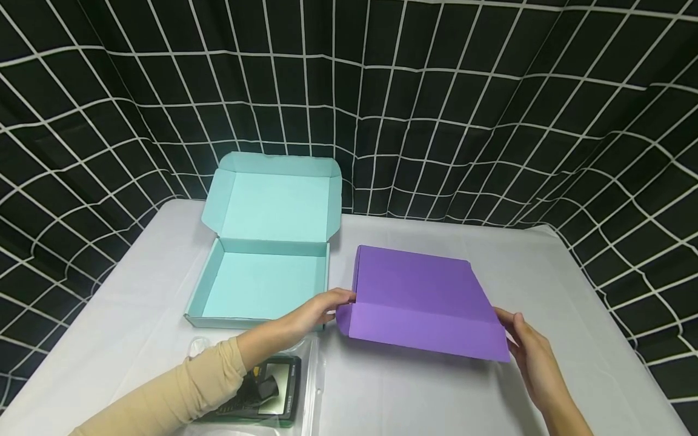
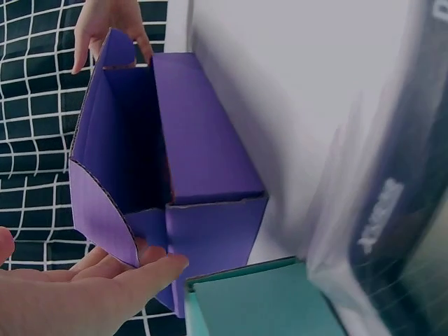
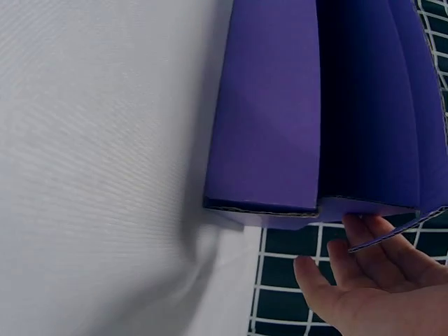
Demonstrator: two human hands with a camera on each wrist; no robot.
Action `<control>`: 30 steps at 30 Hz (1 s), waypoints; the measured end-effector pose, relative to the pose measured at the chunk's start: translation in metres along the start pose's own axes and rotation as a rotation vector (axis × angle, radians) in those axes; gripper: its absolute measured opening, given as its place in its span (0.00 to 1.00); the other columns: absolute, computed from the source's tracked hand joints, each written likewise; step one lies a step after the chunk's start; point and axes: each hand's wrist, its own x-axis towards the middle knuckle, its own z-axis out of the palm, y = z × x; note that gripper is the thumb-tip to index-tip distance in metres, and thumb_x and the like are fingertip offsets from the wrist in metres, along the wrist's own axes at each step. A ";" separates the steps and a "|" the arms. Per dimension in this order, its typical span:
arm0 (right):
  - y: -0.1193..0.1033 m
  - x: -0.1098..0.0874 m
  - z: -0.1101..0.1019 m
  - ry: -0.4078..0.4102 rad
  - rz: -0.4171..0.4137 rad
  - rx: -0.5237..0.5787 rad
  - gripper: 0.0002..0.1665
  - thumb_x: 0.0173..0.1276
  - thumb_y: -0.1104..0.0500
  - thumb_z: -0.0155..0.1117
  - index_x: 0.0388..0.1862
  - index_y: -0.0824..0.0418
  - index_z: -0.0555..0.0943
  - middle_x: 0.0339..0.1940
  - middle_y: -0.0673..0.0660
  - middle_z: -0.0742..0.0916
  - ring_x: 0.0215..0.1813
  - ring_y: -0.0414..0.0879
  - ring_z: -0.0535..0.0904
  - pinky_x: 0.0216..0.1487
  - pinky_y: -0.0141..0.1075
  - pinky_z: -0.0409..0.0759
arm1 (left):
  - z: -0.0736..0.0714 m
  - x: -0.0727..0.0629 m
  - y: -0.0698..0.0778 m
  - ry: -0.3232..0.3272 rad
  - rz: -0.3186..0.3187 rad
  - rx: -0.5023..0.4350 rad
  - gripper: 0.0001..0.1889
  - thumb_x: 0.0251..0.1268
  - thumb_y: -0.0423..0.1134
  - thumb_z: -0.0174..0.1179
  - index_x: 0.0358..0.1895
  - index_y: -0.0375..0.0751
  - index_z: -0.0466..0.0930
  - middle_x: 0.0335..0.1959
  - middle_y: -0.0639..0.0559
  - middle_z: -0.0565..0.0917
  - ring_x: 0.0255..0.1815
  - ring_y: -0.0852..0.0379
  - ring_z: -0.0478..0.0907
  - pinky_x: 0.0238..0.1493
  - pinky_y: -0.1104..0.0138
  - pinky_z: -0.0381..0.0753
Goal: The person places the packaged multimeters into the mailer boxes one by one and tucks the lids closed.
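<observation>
A purple cardboard box (image 1: 420,281) lies on the table, its lid partly raised along the near side. In the left wrist view, a dark gap shows between the lid and the box's front wall (image 2: 206,133). The fingers of my left hand (image 1: 322,307) touch the box's left side, partly behind the lid's side flap (image 2: 105,213). On the opposite side, my right hand (image 1: 529,354) reaches its fingertips behind the right side flap, thumb held apart, as seen in the right wrist view. A light teal box (image 1: 264,284) stands with its lid up, left of the purple one.
Below the teal box lies a clear plastic package (image 1: 311,387) holding a dark item (image 1: 272,387), partly covered by my left sleeve. A white cloth covers the table (image 1: 382,399). Black curtains (image 1: 436,109) with white grid lines surround its back and sides.
</observation>
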 end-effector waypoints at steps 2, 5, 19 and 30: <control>0.002 -0.001 -0.001 -0.006 0.005 -0.011 0.28 0.82 0.59 0.30 0.54 0.47 0.82 0.54 0.40 0.83 0.60 0.28 0.73 0.55 0.18 0.70 | 0.001 0.000 -0.002 -0.002 -0.003 -0.008 0.32 0.73 0.47 0.35 0.68 0.22 0.60 0.70 0.32 0.63 0.74 0.36 0.53 0.74 0.47 0.52; 0.004 -0.003 -0.002 -0.013 0.020 -0.037 0.27 0.82 0.57 0.30 0.55 0.48 0.81 0.55 0.38 0.82 0.61 0.25 0.71 0.56 0.17 0.68 | 0.002 -0.001 -0.004 -0.003 -0.005 -0.019 0.31 0.73 0.45 0.33 0.69 0.21 0.58 0.70 0.31 0.61 0.74 0.35 0.52 0.74 0.46 0.51; 0.005 -0.009 -0.005 -0.028 0.107 -0.113 0.25 0.83 0.57 0.31 0.56 0.44 0.79 0.55 0.35 0.81 0.59 0.24 0.72 0.54 0.15 0.69 | 0.004 0.000 -0.007 0.010 -0.061 0.014 0.32 0.74 0.48 0.33 0.70 0.26 0.60 0.72 0.34 0.60 0.75 0.37 0.51 0.73 0.46 0.52; -0.009 -0.019 0.000 0.147 0.455 -0.467 0.33 0.78 0.51 0.48 0.65 0.81 0.65 0.44 0.33 0.80 0.44 0.19 0.73 0.44 0.17 0.75 | 0.010 -0.012 0.003 0.090 -0.038 0.331 0.30 0.63 0.46 0.54 0.63 0.28 0.71 0.61 0.36 0.75 0.62 0.39 0.71 0.63 0.47 0.70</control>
